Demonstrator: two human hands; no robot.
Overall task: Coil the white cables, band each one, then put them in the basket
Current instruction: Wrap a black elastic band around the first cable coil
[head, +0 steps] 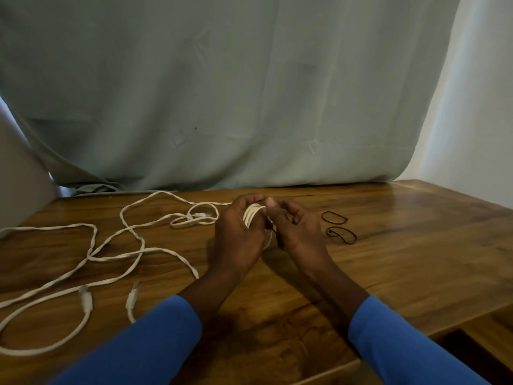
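Both hands are up at the middle of the wooden table point(388, 259), close together and nearly touching. My left hand point(238, 234) has its fingers curled round the coiled cable point(253, 215), a tight white bundle of several turns held on edge. The lower arc of the coil peeks out beneath the hand, just above the wood. My right hand point(298, 232) sits right beside it, thumb raised at the top of the coil and fingers curled in, pinching a thin black band point(273, 230). I can only catch short dark slivers of that band, one near the thumb and one down by the coil's edge, so I cannot tell how far round the bundle it goes. To the right of that hand, two spare bands point(334, 216) lie flat on the wood, one behind the other, close but apart, and near the hand without touching it. Off to the left, the loose cables point(90, 255) sprawl across the table in long crossing loops and run out of my view at the left edge, with one strand leading toward the left hand. A smaller loop of cable point(194, 216) rests just left of that hand. Two white plugs point(86, 300) lie on the near-left part of the table, side by side and apart. Blue sleeves point(402, 343) cover both forearms, and a grey-green cloth point(249, 93) hangs behind the far edge.
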